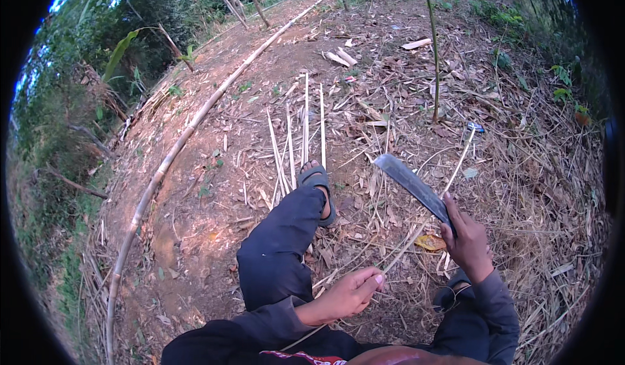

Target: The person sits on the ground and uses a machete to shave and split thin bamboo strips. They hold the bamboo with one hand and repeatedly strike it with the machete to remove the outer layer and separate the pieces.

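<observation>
My left hand is closed around a long, thin bamboo strip in front of my lap. The strip slants up and to the right, passing behind the blade toward the ground. My right hand grips a machete with a broad dark blade, its blunt tip angled up and left. Its handle is hidden in my fingers. The blade lies across the strip in the picture; whether they touch I cannot tell. Several pale split bamboo strips lie ahead of my sandalled left foot.
A long bamboo pole runs along the left side. A thin upright stem rises ahead on the right. Pale wood pieces and dry leaves litter the sloping ground. A small blue object lies near the strip's far end. Bushes border the left.
</observation>
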Tool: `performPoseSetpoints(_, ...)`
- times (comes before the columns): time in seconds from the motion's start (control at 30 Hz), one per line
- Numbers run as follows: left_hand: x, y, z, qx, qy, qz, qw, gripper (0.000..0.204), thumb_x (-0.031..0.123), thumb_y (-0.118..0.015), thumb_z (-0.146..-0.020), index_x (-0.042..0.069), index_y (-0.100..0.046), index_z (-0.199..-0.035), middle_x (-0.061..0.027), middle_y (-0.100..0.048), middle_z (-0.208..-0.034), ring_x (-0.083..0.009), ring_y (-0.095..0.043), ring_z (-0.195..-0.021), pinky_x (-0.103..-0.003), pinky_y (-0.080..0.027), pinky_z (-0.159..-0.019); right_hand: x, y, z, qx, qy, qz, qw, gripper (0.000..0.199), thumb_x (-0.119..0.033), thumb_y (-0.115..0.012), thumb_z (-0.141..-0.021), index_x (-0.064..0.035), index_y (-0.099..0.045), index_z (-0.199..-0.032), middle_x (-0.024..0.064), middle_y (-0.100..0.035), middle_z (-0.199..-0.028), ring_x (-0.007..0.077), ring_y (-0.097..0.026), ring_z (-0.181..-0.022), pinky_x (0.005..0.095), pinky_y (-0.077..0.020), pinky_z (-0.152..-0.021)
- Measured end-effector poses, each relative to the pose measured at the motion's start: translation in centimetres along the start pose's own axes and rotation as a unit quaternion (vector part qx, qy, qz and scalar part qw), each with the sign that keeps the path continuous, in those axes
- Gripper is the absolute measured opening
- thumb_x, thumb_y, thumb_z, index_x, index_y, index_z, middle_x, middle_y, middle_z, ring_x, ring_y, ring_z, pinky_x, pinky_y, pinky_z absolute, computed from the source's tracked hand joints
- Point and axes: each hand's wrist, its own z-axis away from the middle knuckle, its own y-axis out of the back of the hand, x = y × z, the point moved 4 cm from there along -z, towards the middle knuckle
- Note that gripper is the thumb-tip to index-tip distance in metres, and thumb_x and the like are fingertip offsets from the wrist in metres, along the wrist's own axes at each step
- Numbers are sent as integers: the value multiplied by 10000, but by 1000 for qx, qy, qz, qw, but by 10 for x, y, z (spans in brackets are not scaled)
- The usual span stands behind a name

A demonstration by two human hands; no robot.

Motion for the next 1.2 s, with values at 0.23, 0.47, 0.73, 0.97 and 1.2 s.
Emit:
performPoseSetpoints(0.23,-3,-1,3,-18,-1,-41,999,261,310,-404,-1097,80,-486,-1005,74,-295,-593,-28,-246,-449,-227,-197,-427,68,-16,5,37,-273,-130,953,605,-308,-607,-978,-154,-403,-1527,132,-620,-748,281,-607,-568,396,-454,-528)
performPoseSetpoints(0.47,-4,1,2,-7,-23,11,1000,243,289,-410,-1096,80,-483,-995,76,-274,-653,-31,-219,-505,-218,-204,-449,-9,4,3,-26,27,5,999,652,-377,-684,-900,-182,-476,-1487,52,-528,-667,217,-566,-520,373,-456,-506)
performPoseSetpoints(0.73,4,0,3,6,24,72,997,248,305,-393,-1099,94,-488,-1009,78,-256,-681,-25,-207,-525,-225,-167,-444,-72,11,-4,-112,216,-39,969,697,-500,-709,-827,-253,-524,-1453,5,-404,-620,162,-520,-484,317,-403,-447)
performPoseSetpoints(0.97,5,5,2,11,-38,28,999,273,313,-403,-1093,92,-485,-956,60,-334,-655,-33,-280,-497,-228,-233,-434,-67,6,-5,-51,195,104,974,643,-619,-604,-850,-357,-532,-1434,-39,-372,-614,97,-505,-515,453,-265,-642)
performPoseSetpoints(1.2,-3,-2,9,-45,26,23,998,288,341,-390,-1096,91,-470,-979,72,-288,-656,-35,-225,-487,-229,-188,-446,16,2,-12,33,-89,-96,991,546,-295,-612,-977,-149,-473,-1484,118,-553,-684,272,-585,-584,381,-444,-561)
